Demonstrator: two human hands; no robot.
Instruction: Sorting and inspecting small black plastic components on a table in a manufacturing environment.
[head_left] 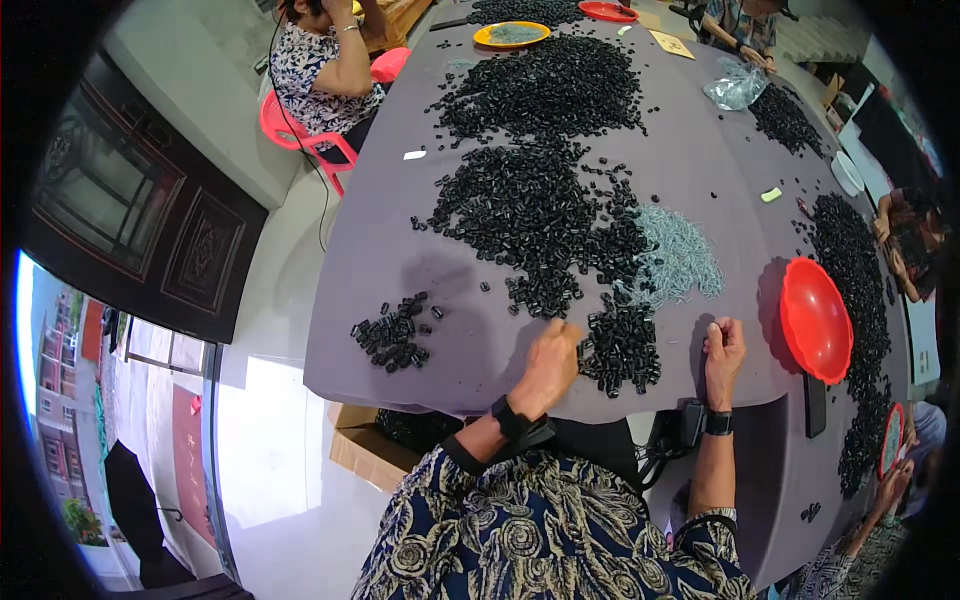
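Note:
My left hand (549,364) rests on the grey table (400,260) with its fingers curled, touching the near edge of a heap of small black plastic parts (622,347). Whether it holds a part is hidden. My right hand (723,352) lies just right of that heap, fingers closed into a loose fist, apart from the black parts. A patch of small silvery metal pieces (682,255) lies beyond both hands. A small separate cluster of black parts (392,333) sits to the left of my left hand.
A red bowl (815,318) stands right of my right hand. Large mounds of black parts (545,90) cover the table's far half. A yellow plate (511,34) and clear bag (737,86) lie far off. Other people sit around the table; a cardboard box (372,445) is below.

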